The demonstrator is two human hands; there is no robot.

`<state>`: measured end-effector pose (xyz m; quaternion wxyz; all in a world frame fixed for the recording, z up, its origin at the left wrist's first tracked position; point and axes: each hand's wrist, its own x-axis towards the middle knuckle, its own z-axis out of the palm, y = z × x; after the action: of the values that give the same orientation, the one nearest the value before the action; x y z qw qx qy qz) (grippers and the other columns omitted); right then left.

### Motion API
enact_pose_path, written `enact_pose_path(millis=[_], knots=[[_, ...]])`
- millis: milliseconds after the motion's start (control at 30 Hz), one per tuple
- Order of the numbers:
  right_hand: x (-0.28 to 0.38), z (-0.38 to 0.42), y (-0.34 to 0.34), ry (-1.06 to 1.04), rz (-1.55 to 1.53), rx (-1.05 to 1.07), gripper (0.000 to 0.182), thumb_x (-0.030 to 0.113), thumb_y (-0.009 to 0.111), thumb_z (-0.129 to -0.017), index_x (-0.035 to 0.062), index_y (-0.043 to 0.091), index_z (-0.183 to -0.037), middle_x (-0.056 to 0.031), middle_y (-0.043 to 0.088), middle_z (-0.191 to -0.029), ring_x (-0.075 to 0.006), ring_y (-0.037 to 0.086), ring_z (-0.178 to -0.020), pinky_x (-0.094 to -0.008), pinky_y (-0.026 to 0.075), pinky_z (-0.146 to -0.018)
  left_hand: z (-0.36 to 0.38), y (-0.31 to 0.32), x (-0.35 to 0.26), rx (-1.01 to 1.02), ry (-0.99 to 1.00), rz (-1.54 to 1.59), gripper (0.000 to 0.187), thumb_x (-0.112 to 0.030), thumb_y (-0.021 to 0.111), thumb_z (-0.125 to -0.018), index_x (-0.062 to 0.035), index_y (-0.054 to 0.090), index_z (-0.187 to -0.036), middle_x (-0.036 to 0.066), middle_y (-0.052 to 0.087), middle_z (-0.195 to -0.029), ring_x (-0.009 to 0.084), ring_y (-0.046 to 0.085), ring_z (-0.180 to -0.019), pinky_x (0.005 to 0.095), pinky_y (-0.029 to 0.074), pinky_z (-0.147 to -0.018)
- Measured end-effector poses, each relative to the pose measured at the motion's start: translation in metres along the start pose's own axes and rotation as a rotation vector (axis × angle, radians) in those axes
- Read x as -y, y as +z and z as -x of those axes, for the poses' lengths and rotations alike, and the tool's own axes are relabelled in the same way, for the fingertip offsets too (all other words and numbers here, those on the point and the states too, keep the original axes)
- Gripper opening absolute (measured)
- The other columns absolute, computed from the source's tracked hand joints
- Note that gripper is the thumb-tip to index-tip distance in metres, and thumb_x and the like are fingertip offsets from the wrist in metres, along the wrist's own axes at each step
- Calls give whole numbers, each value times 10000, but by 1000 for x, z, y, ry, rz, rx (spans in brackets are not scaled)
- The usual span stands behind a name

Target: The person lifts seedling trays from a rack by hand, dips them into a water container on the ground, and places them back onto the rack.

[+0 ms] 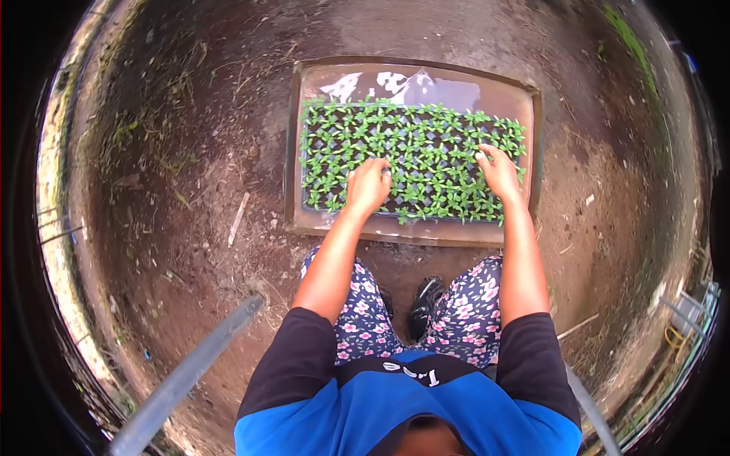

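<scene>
Tray [449, 220] in the near part of a brown basin [395, 237], set with its long axis from side to side, one long edge toward the flowered trousers [475, 304]. Filled with rows of green seedlings [433, 182]; shows grey between the leaves. Left of the tray's middle, at the seedlings, left hand [369, 186], curled, with fingers close together; impossible to tell whether clamped on a leaf. Over the right part, right hand [499, 175], turned inward, with thumb and forefinger near each other; too small to tell whether pinched on anything. Beyond the far edge, water [449, 91], shiny with white reflections. Between the trouser legs, a black shoe [424, 308]. Nearer still, blue shirt [319, 422] with black sleeves and white lettering [414, 374] on a dark band, upside down and not readable in full. Around the basin, brown ground [198, 190], with a pale stick [239, 219] to the left and a grey pole [190, 372] at lower left.
</scene>
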<state>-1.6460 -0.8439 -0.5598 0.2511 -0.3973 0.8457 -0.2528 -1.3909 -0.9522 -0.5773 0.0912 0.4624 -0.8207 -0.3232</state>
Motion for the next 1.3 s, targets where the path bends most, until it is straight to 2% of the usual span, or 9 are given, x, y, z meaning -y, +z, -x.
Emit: enact_pose_path(millis=[267,400,533,800,867,1000,1067,1133,1300], knots=[[4,-2,1,50,25,45,328,259,535,-770,95,532,-1054,-114,551,-989,-243,551,-788,-341,419,-759,-2,-4,4,11,-43,98,194,-141,532,-736,-58,533,-911,106,558,-897,274,520,-869,395,370,-744],[1,-5,10,4,63,14,331,259,540,-764,97,535,-1052,-107,549,-1000,-251,548,-830,-340,412,-778,-3,-1,1,20,-29,71,198,-145,529,-740,-58,532,-918,107,556,-904,274,517,-886,398,367,-753],[13,-2,6,62,20,82,327,266,541,-761,96,541,-1041,-114,548,-1012,-259,546,-888,-335,415,-780,-1,-3,-2,12,-25,42,206,-158,531,-742,-66,538,-926,106,557,-908,273,520,-882,412,368,-749],[17,0,8,6,44,88,328,256,531,-770,70,543,-1040,-135,569,-968,-254,556,-884,-329,426,-768,0,-4,-1,-38,-2,63,199,-156,531,-727,-79,542,-910,107,552,-900,279,518,-873,413,360,-761],[18,1,9,29,39,99,324,256,533,-769,81,544,-1042,-135,570,-968,-254,555,-889,-327,426,-770,0,-5,-1,-25,-1,18,218,-167,528,-746,-68,543,-939,93,559,-922,258,528,-870,375,376,-750],[7,1,13,-10,71,101,307,268,528,-769,105,557,-1028,-135,569,-972,-265,550,-893,-342,421,-781,0,-7,-2,3,-33,20,220,-181,519,-756,-78,542,-948,88,560,-951,254,526,-887,396,369,-770],[-3,1,11,-33,121,92,299,275,524,-769,116,564,-1019,-134,569,-972,-270,547,-897,-349,417,-788,0,1,7,-51,-8,15,198,-173,538,-734,-77,551,-907,107,563,-904,261,528,-873,411,368,-753],[-12,-1,11,-4,152,69,289,283,521,-766,132,573,-1007,-134,567,-965,-279,539,-905,-358,412,-796,-2,3,13,-49,-31,80,199,-178,539,-737,-80,554,-910,105,564,-917,266,529,-874,408,372,-746],[-13,0,2,139,174,66,270,302,511,-769,189,571,-1006,-125,550,-987,-279,521,-928,-367,408,-795,-5,-4,5,-40,-65,0,180,-164,531,-741,-74,549,-896,105,555,-880,269,528,-846,392,366,-753]])
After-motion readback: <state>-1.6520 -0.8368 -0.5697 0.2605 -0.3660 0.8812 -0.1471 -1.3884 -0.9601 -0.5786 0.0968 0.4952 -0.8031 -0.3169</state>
